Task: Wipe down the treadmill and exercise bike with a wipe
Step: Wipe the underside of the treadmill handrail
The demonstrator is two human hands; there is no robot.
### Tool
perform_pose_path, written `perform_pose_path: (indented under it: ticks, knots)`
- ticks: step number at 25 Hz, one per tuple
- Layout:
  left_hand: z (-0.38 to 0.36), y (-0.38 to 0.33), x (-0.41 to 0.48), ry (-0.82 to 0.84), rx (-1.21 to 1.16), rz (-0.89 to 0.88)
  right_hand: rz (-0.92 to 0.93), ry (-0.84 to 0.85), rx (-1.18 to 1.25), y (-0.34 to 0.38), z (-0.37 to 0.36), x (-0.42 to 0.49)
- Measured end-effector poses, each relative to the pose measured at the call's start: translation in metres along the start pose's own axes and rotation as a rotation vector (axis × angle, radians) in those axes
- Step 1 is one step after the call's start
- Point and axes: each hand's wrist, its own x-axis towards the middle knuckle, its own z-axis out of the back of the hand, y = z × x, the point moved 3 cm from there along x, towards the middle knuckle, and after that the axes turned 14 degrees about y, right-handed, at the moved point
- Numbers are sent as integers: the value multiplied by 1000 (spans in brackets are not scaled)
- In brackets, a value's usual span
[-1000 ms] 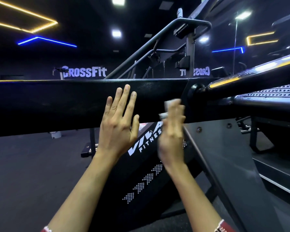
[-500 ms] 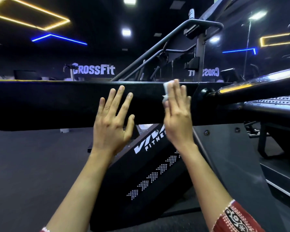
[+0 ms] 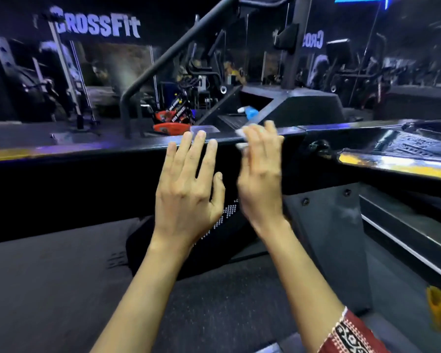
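Person stands side-on to the treadmill (image 3: pixel 87 179), both arms out, hands up against its long black side rail. The left hand (image 3: pixel 186 189) lies spread flat on the rail's face, fingers straight & apart, tips reaching the top edge; it's got nothing in it. The right hand (image 3: pixel 260 179) is just beside it on the right, thumbs close together, fingers also stretched out & laid over the rail's top edge. Under those fingers sits the wipe (image 3: pixel 240 133), white, pressed to the rail. Only small bits of it peek out, by the fingertips & on the thumb side. That hand is motion-blurred, so can't tell what the thumb is doing. A red patterned sleeve (image 3: pixel 352 332) shows low on the right forearm.

A yellow stripe (image 3: pixel 392 169) runs along the rail's top further right. Below the rail, right of the hands, there's a grey panel (image 3: pixel 326 225) w/ dark screw heads.

Beyond the rail, a small blue & white bottle (image 3: pixel 251 112) lies on a dark machine, just above the right hand as seen from here. A black handrail (image 3: pixel 163 64) slopes up to the right. A red-orange item (image 3: pixel 171 127) sits past the left fingertips, too blurred to name. On the back wall, white "CrossFit" lettering (image 3: pixel 97 25). The floor (image 3: pixel 48 289) is dark grey.
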Motion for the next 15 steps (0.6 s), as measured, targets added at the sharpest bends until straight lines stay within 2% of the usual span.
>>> perform_pose_path:
  ticks: [2,3,6,10,12,15]
  knots:
    - [7,-4,7,63,-52,44,95,205,-18,13,4,-4]
    - [11,-6,11,106,-78,63,38,245,-10,10,15,-4]
    - [22,-13,15,281,-155,106,-320,342,6,-1,61,-12]
    - [44,-37,39,574,-345,108,-499,585,-100,29,119,-12]
    - [53,-59,54,691,-444,63,-479,593,-243,35,143,3]
    - [55,-92,70,809,-566,-30,-491,641,-644,19,171,20]
